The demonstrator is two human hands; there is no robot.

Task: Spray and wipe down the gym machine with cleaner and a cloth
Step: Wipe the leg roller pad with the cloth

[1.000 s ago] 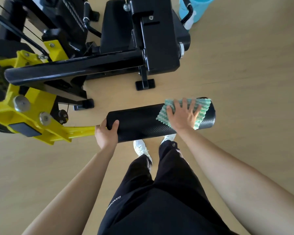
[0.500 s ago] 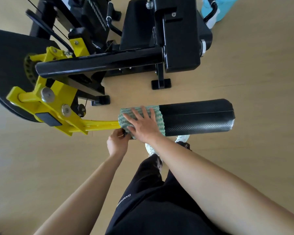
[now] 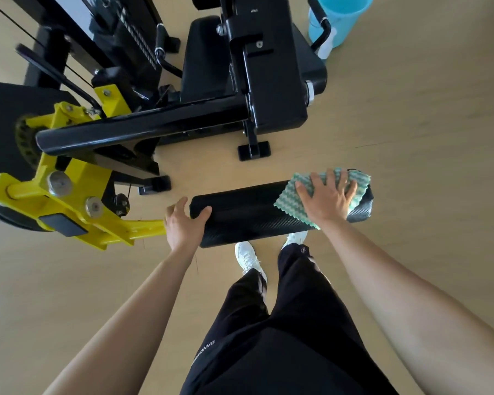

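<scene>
A person stands on a wood floor (image 3: 425, 124) and looks down at a gym machine (image 3: 268, 89). The machine is mostly black, with a bright yellow arm (image 3: 97, 220) low on its left side.

A black roller pad (image 3: 246, 215) sticks out from the end of the yellow arm. It lies sideways, right in front of the person's legs.

The left hand (image 3: 183, 220) holds the left end of the roller pad. The thumb lies on top of the pad, and the fingers curl round the end of it.

The right hand (image 3: 327, 199) is on the right end of the roller pad. Its fingers are spread out and press down on a cloth (image 3: 288, 202). The hand does not grab the cloth; it just pushes it flat against the pad.

The cloth is green and white with wavy stripes. It drapes over the top of the pad, under the right hand. One corner pokes out to the left of the hand, and another pokes out past the fingertips at the pad's far right end.

A blue bucket (image 3: 342, 15) stands on the floor behind the machine, at the top right. A small white thing (image 3: 325, 51) sits just beside it, partly hidden, and it is too hard to tell what it is.

The person wears black trousers (image 3: 283, 337) and white shoes (image 3: 247, 256). The shoes are on the floor just under the roller pad.
</scene>
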